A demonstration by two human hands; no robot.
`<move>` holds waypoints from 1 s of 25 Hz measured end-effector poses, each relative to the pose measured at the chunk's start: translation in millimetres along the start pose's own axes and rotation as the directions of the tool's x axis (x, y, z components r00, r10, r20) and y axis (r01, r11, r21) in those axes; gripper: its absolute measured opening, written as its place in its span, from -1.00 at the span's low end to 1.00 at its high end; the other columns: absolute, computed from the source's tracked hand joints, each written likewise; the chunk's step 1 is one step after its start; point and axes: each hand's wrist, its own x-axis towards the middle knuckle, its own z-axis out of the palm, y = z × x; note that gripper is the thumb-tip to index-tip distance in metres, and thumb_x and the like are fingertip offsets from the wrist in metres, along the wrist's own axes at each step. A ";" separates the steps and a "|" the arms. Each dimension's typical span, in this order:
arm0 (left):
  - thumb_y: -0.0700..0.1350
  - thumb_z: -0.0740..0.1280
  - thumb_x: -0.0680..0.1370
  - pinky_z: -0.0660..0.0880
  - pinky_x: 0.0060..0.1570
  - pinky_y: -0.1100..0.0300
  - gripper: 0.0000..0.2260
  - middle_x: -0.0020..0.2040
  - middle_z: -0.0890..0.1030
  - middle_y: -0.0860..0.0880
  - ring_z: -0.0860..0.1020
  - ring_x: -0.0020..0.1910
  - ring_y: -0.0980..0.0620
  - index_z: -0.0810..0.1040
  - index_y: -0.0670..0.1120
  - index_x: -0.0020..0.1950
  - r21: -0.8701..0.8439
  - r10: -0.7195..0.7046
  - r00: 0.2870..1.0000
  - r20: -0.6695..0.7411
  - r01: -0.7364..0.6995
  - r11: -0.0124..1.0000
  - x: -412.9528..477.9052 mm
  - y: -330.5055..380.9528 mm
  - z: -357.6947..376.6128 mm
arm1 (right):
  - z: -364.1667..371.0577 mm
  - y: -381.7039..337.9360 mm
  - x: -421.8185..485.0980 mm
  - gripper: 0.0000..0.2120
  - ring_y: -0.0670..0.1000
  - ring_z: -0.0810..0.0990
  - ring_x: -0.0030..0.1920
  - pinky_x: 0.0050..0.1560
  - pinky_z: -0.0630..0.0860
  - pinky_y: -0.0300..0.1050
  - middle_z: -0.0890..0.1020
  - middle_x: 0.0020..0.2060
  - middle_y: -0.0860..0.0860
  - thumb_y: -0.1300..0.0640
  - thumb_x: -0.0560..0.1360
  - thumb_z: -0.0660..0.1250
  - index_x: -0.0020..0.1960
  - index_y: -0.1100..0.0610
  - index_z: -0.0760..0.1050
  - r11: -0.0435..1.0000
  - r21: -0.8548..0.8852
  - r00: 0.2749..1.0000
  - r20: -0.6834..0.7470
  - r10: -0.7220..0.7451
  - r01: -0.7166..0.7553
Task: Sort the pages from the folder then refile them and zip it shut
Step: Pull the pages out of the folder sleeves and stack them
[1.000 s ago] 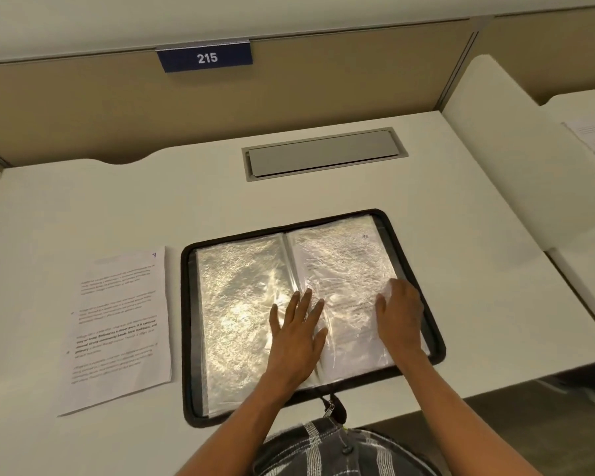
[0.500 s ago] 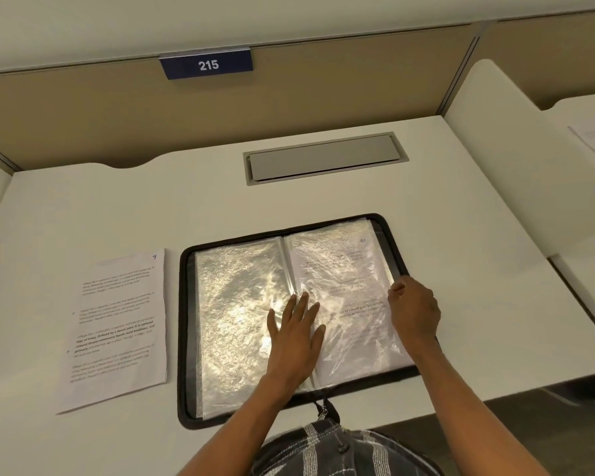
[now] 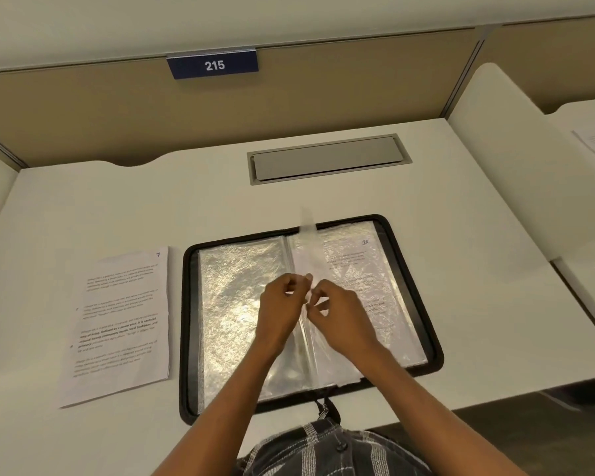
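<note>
White desk (image 3: 117,207) with open zip folder (image 3: 188,321) and, leftward, a loose page (image 3: 121,321) perhaps numbered 7.

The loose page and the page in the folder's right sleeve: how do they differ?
The loose page lies bare on the desk; the sleeved page sits under shiny plastic in the folder. The loose page is marked 7, the sleeved page 10. Both carry printed text.
</note>
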 end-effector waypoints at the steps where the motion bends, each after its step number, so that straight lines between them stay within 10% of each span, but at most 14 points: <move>1: 0.03 0.37 0.63 0.66 0.02 -0.07 -0.84 -0.11 0.74 0.08 0.71 -0.09 0.08 0.71 0.05 -0.06 0.001 0.004 1.000 -0.025 -0.004 1.000 1.0 -1.3 -8.1 | 7.0 -6.6 -0.8 -0.85 -0.13 0.68 -0.03 -0.02 0.65 0.02 0.68 -0.04 -0.15 0.03 0.54 0.45 -0.05 -0.11 0.47 1.000 0.018 0.999 0.047 -0.026 0.025; 7: -0.14 0.39 0.62 0.68 -0.03 -0.18 -0.86 -0.13 0.74 0.02 0.73 -0.09 -0.09 0.75 0.00 -0.03 -0.087 -0.156 0.968 -0.195 0.142 0.986 10.3 -34.5 -75.2 | 14.2 -16.0 5.8 -0.89 -0.17 0.63 0.02 0.04 0.63 -0.13 0.65 0.00 -0.18 0.03 0.58 0.42 0.08 -0.01 0.55 0.973 0.215 0.987 0.115 -0.111 0.084; 19: -0.13 0.59 0.48 0.66 -0.07 -0.03 -0.92 -0.25 0.71 -0.01 0.71 -0.20 -0.07 0.72 -0.07 -0.12 0.218 -0.115 0.894 -0.434 0.228 0.949 29.7 -86.6 -147.7 | -21.8 103.5 47.1 -0.58 0.14 0.45 0.39 0.44 0.40 0.08 0.54 0.34 0.12 0.17 0.55 0.43 0.38 0.18 0.47 0.957 -0.244 0.963 -0.253 0.096 -0.160; 25: -0.21 0.38 0.58 0.55 0.08 -0.10 -0.71 0.18 0.63 -0.16 0.60 0.17 -0.23 0.56 -0.12 0.31 0.520 0.025 0.877 -0.481 0.262 0.813 22.2 -75.8 -127.7 | -39.2 121.4 45.7 -0.63 0.21 0.51 0.28 0.30 0.52 0.16 0.56 0.22 0.19 0.22 0.54 0.45 0.32 0.22 0.48 0.931 -0.222 0.906 -0.377 0.193 -0.291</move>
